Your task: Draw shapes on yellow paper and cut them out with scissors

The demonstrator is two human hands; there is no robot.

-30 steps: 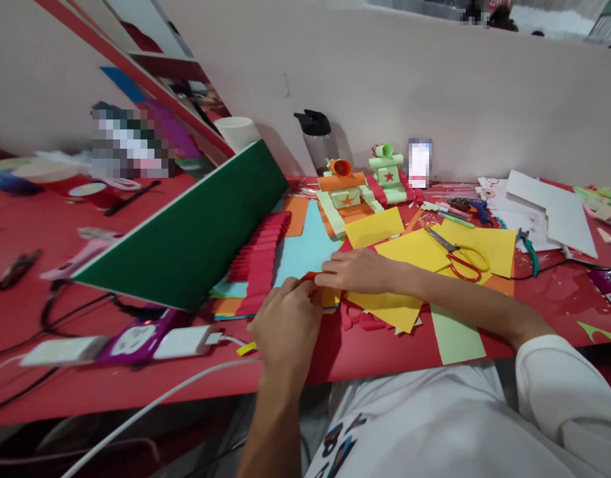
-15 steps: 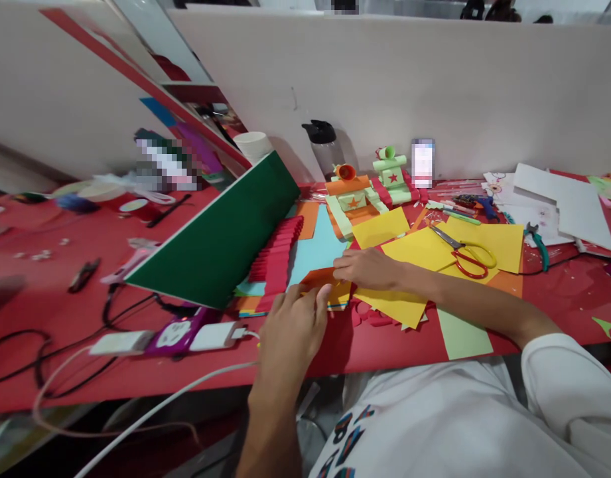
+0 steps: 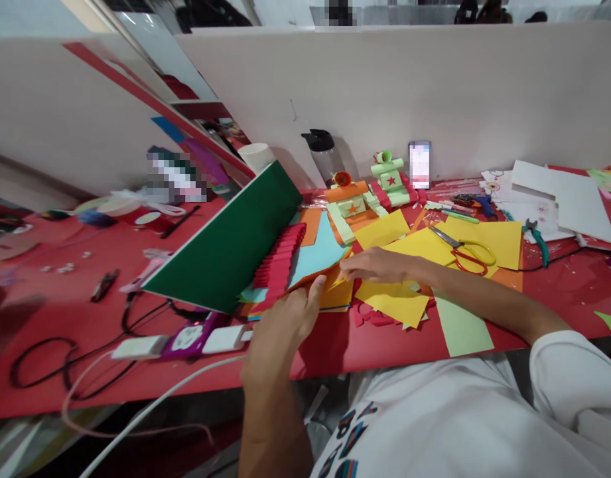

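Note:
My left hand (image 3: pixel 288 317) is closed on the near-left edge of an orange sheet of paper (image 3: pixel 331 281), thumb on top and fingers partly hidden beneath. At the sheet's right end, my right hand (image 3: pixel 372 264) pinches the edge with its fingertips. The sheet is bent up along its far side, over a stack of coloured paper. Light blue paper (image 3: pixel 316 255) lies just beyond it. To the left of the stack are red pleated strips (image 3: pixel 282 255). Yellow sheets (image 3: pixel 392 302) lie under and beside my right forearm.
A green board (image 3: pixel 225 245) leans at the left. Scissors (image 3: pixel 467 255) rest on yellow paper. Two paper figures (image 3: pixel 352 207), a bottle (image 3: pixel 328 159) and a phone (image 3: pixel 419 164) stand at the back. A purple power strip (image 3: pixel 190 340) with cables sits front left; pliers (image 3: pixel 537 242) lie right.
My hands have pulled slightly apart along the orange sheet, which now shows a longer bent edge. My left hand has shifted a little left and down. The camera view has turned slightly left.

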